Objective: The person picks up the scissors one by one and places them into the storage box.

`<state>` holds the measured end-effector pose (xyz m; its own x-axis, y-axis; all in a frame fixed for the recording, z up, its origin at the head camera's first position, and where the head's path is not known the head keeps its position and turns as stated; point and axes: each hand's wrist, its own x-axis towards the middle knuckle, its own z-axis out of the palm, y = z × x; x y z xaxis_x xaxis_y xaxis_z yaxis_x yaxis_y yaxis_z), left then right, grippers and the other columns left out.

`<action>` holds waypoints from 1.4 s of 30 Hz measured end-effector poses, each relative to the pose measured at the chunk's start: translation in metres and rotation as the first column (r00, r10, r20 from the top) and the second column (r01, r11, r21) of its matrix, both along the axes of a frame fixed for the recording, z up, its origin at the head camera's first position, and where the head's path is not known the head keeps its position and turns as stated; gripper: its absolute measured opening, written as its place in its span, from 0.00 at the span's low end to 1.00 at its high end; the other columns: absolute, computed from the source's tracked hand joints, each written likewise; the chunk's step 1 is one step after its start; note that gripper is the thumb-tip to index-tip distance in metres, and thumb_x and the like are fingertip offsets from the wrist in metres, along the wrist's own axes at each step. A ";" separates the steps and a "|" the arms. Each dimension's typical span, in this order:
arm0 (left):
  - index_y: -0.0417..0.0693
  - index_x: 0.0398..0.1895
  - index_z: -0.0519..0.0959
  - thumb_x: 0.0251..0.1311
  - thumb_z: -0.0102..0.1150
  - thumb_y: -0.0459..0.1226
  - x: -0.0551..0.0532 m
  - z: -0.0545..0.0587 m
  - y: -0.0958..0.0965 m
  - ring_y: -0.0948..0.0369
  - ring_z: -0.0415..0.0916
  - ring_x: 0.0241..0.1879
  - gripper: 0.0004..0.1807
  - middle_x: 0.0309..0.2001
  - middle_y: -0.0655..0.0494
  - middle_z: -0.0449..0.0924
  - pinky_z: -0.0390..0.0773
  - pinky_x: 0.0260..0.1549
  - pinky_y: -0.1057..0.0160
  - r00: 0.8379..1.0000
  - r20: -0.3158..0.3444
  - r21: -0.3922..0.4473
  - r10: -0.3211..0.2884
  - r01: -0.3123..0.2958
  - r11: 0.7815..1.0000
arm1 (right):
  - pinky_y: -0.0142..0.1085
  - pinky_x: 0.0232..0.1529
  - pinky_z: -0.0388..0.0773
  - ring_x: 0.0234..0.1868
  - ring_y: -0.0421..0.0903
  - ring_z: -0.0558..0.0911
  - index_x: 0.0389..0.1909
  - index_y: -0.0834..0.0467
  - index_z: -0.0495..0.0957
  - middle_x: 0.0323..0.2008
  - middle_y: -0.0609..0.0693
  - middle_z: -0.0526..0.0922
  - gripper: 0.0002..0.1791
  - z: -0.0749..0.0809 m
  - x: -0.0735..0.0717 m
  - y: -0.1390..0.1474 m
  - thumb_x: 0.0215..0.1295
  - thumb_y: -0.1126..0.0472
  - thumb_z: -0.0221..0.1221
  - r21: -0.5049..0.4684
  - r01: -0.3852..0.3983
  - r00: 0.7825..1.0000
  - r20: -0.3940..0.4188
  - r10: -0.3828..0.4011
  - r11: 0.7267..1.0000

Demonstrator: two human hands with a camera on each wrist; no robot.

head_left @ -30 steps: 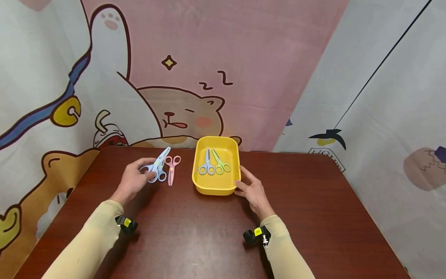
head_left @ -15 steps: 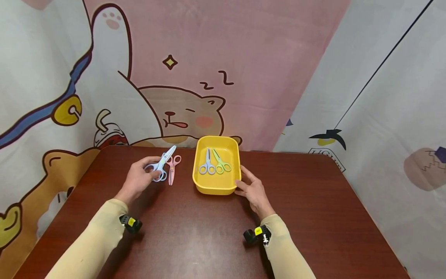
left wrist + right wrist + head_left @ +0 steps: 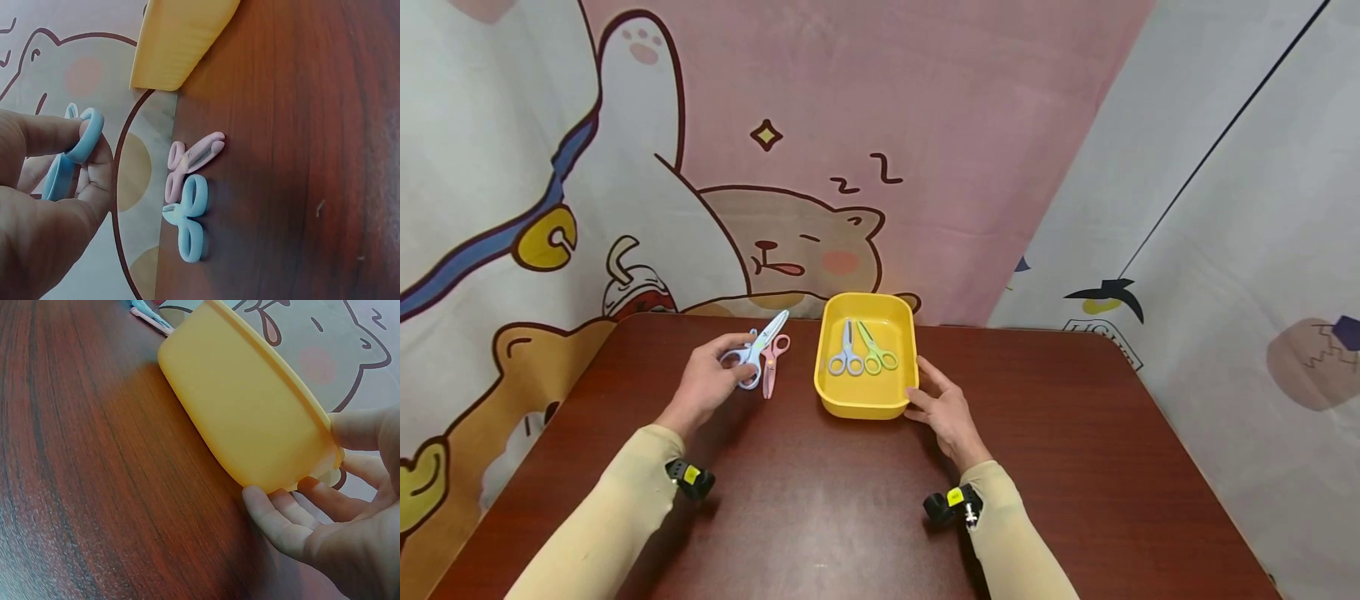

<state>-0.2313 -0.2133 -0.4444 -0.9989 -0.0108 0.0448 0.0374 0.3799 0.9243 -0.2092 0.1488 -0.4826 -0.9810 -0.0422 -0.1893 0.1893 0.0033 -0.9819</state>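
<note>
My left hand [image 3: 707, 379] pinches light blue scissors [image 3: 769, 333] by the handle, blades pointing up and to the right, above the table. Beneath, pink scissors [image 3: 183, 164] lie beside a second light blue pair [image 3: 197, 240]; in the head view the held pair covers much of that second pair. At the centre stands a yellow plastic basket [image 3: 865, 408]. Inside it lie grey-lilac scissors [image 3: 847, 350] and green scissors [image 3: 868, 340], side by side. My right hand [image 3: 951, 417] holds the basket's right side near the front corner, fingers at the rim and lower wall.
The dark brown wooden table [image 3: 820, 508] ends just behind the basket. A cloth printed with cartoon animals [image 3: 940, 167] hangs behind it. A black camera [image 3: 691, 479] is strapped to the left wrist, another camera [image 3: 953, 506] to the right.
My left hand has moved a little right with the light blue scissors, which now overlap the pink pair in the head view. The right hand and basket stay put.
</note>
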 end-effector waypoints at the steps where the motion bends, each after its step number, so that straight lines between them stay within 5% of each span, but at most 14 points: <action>1: 0.37 0.65 0.77 0.62 0.63 0.22 0.000 0.001 0.001 0.48 0.76 0.46 0.26 0.54 0.32 0.77 0.81 0.33 0.69 1.000 -0.003 0.006 -0.002 0.002 1.000 | 0.55 0.59 0.79 0.61 0.63 0.81 0.81 0.50 0.58 0.75 0.62 0.63 0.37 0.000 0.000 0.000 0.75 0.68 0.58 -0.001 0.001 1.000 0.000 -0.001 1.000; 10: 0.40 0.66 0.77 0.63 0.64 0.23 -0.001 0.006 0.010 0.47 0.77 0.49 0.27 0.61 0.35 0.77 0.81 0.37 0.67 1.000 -0.005 -0.029 -0.021 0.021 0.999 | 0.56 0.59 0.79 0.61 0.63 0.81 0.81 0.50 0.59 0.75 0.62 0.62 0.37 -0.002 0.000 0.001 0.75 0.68 0.58 -0.006 -0.002 1.000 0.000 0.002 1.000; 22: 0.42 0.65 0.78 0.64 0.63 0.23 -0.003 0.012 0.022 0.51 0.78 0.41 0.26 0.54 0.37 0.80 0.83 0.38 0.56 0.999 0.022 0.002 -0.037 0.037 0.999 | 0.56 0.59 0.79 0.60 0.62 0.81 0.81 0.50 0.60 0.73 0.63 0.65 0.36 -0.003 -0.001 0.001 0.75 0.68 0.58 -0.016 0.001 1.000 -0.005 -0.001 1.000; 37: 0.41 0.65 0.77 0.63 0.61 0.21 -0.007 0.016 0.042 0.56 0.77 0.25 0.26 0.47 0.36 0.77 0.77 0.11 0.60 0.995 0.027 0.160 -0.091 0.085 0.983 | 0.55 0.58 0.80 0.59 0.61 0.82 0.81 0.51 0.59 0.73 0.62 0.64 0.37 -0.003 -0.001 0.001 0.75 0.68 0.58 -0.016 0.008 1.000 -0.002 -0.008 1.000; 42: 0.42 0.64 0.78 0.62 0.62 0.22 -0.008 0.020 0.047 0.59 0.77 0.21 0.26 0.45 0.37 0.79 0.75 0.11 0.62 0.995 0.031 0.126 -0.093 0.088 0.988 | 0.55 0.57 0.80 0.59 0.60 0.82 0.81 0.51 0.59 0.73 0.62 0.64 0.37 -0.002 0.000 -0.001 0.75 0.69 0.58 -0.012 0.015 1.000 -0.004 -0.015 1.000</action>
<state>-0.2395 -0.1659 -0.4243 -0.9970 0.0767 0.0122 0.0317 0.2584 0.9655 -0.2094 0.1483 -0.4849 -0.9822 -0.0297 -0.1853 0.1857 -0.0116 -0.9825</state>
